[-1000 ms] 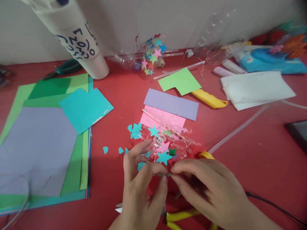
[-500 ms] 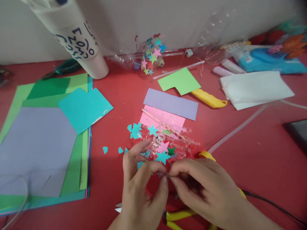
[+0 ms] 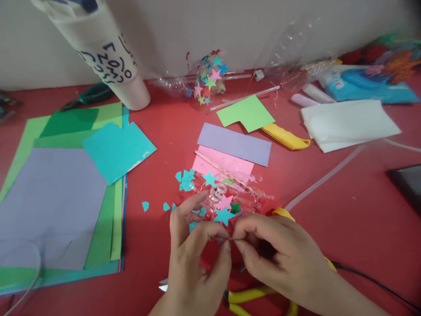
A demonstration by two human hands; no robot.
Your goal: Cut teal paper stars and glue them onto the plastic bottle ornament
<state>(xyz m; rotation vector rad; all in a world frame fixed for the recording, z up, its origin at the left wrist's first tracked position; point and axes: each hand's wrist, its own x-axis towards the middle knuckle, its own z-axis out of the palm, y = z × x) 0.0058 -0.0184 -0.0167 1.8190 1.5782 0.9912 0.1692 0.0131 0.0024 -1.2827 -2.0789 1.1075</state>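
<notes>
Thumb and forefinger of my left hand (image 3: 199, 259) pinch one end of a thin, dark, wire-like piece (image 3: 232, 239). My right hand (image 3: 283, 259) pinches its other end, so only a short length shows between the fingertips. Just beyond the fingers lies a blue paper star (image 3: 224, 216) on a heap of clear plastic bits. A pink star (image 3: 224, 202), a dark green star (image 3: 235, 207) and another blue star (image 3: 209, 178) lie on that heap. Yellow-handled pliers (image 3: 251, 294) lie beneath my hands, partly covered.
Coloured paper sheets (image 3: 55, 206) are stacked at left, near a white tumbler (image 3: 115, 66). Purple paper (image 3: 234, 144), green paper (image 3: 246, 114) and a yellow comb-edged tool (image 3: 287, 138) lie ahead. A star-covered clear ball (image 3: 210, 79) stands behind. A folded white sheet (image 3: 350, 125) lies right.
Both hands keep their pinch on the thin piece, and it looks straighter between the fingertips. The right fingers have shifted slightly to the right. The view has moved a little.
</notes>
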